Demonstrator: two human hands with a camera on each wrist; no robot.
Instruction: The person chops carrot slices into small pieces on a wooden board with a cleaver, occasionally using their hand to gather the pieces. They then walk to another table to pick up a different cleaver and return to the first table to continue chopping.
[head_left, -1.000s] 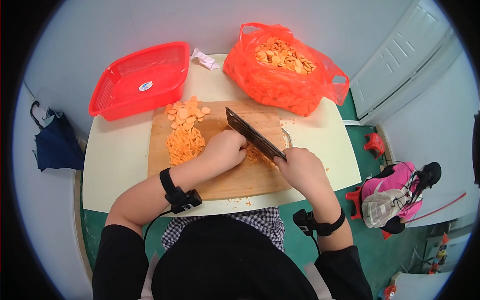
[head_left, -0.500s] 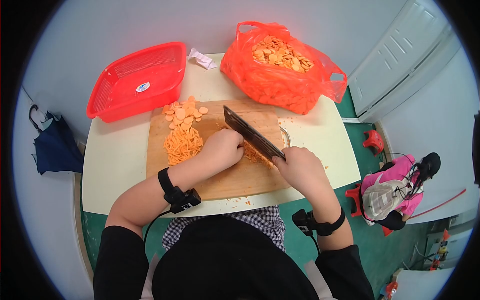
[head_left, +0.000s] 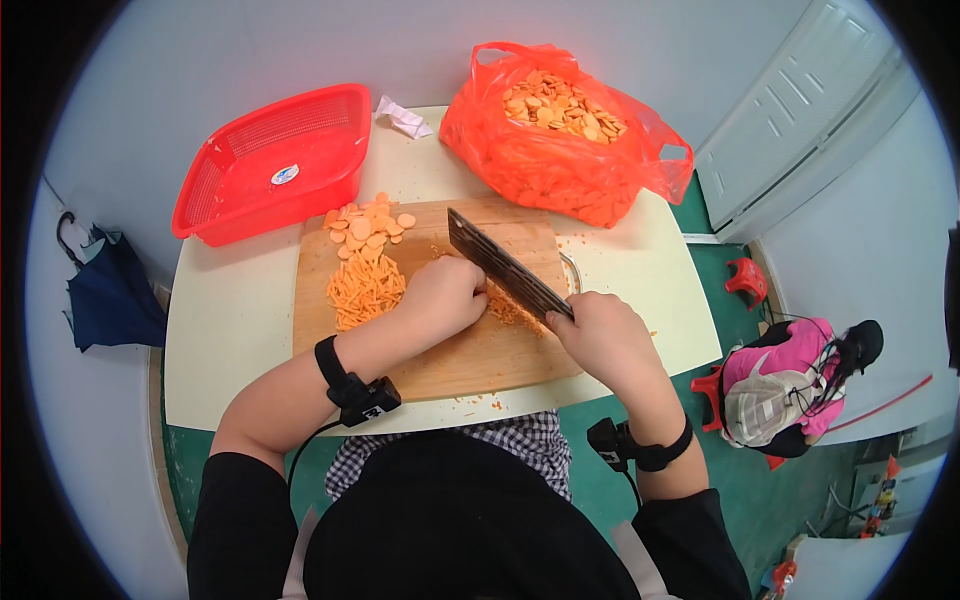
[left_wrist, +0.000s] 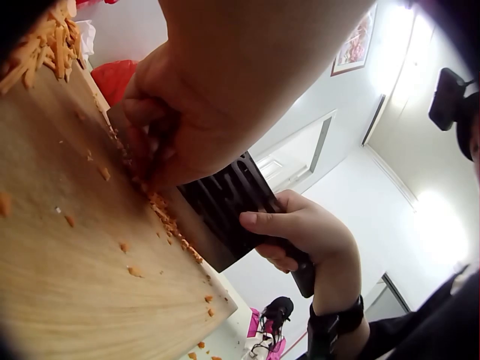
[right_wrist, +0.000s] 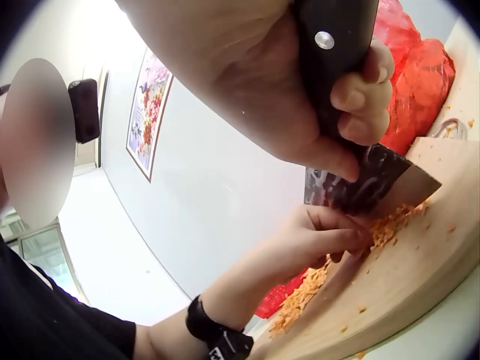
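Observation:
A dark cleaver (head_left: pixel 503 266) stands edge-down on the wooden board (head_left: pixel 480 365), slanting from far left to near right. My right hand (head_left: pixel 603 338) grips its black handle (right_wrist: pixel 330 56). My left hand (head_left: pixel 445 297), fingers curled, pinches at finely chopped carrot (right_wrist: pixel 394 227) beside the blade; the fingertips are partly hidden. In the left wrist view, a row of carrot bits (left_wrist: pixel 166 221) runs along the foot of the blade. Left of the hand lie a heap of carrot sticks (head_left: pixel 365 292) and, behind it, round carrot slices (head_left: pixel 367 228).
A red plastic basket (head_left: pixel 290 205) stands at the table's back left, near a crumpled pale wrapper (head_left: pixel 404 117). At the back right sits a red bag (head_left: pixel 560 180) filled with carrot slices. Beyond the table's right edge, a person in pink (head_left: pixel 785 375) sits on a red stool.
The view has shifted slightly. Both hands and the cleaver hold nearly the same place on the board, and the carrot heaps look unchanged.

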